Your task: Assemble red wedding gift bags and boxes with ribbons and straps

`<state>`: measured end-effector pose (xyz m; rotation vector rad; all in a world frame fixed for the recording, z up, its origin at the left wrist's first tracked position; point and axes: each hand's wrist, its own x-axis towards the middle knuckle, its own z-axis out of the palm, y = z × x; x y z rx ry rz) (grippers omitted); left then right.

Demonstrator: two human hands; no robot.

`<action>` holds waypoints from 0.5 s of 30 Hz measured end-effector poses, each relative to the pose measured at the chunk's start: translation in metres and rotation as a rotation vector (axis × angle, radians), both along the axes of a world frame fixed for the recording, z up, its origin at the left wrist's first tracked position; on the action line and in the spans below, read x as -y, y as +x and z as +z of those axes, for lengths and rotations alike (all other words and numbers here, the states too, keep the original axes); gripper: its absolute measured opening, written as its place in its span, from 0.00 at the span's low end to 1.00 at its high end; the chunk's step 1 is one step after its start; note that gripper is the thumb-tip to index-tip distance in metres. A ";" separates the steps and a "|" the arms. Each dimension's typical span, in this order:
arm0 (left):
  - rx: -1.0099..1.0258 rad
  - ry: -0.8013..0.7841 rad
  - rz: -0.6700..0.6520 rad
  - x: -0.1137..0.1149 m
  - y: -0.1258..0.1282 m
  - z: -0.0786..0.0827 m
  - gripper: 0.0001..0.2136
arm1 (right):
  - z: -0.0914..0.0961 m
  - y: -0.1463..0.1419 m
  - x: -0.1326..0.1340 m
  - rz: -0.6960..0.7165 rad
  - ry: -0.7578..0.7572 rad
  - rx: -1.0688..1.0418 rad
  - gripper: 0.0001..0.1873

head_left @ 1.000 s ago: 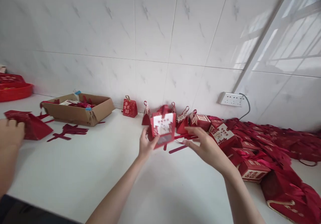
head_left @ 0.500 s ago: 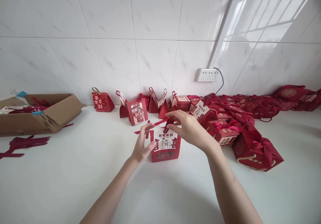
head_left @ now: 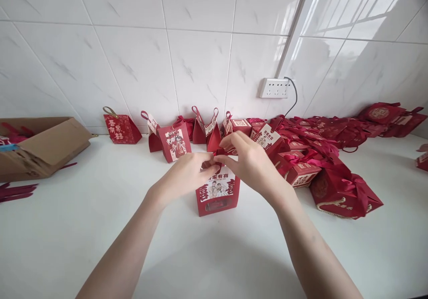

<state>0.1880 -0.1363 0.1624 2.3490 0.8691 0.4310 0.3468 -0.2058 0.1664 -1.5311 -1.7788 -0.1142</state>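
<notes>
A red gift box with a printed couple and a small clear window stands upright on the white table in front of me. At its top, my left hand pinches a dark red ribbon. My right hand meets it there, thumb and fingers closed on the same ribbon. The two hands' fingertips touch or nearly touch. Fingers partly hide the top of the box and most of the ribbon.
Several small red gift boxes, one a patterned box, stand along the tiled wall. A heap of red boxes with bows fills the right side. At left are a cardboard box and loose ribbons. A power socket is on the wall.
My left hand has moved up and right from beside the gift box, closing on the ribbon at its top. My right hand stays at the ribbon. The view has shifted slightly.
</notes>
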 end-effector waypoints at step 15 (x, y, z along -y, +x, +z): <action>0.018 -0.002 -0.033 0.002 0.007 0.002 0.15 | -0.077 -0.008 0.009 0.088 0.400 -0.127 0.07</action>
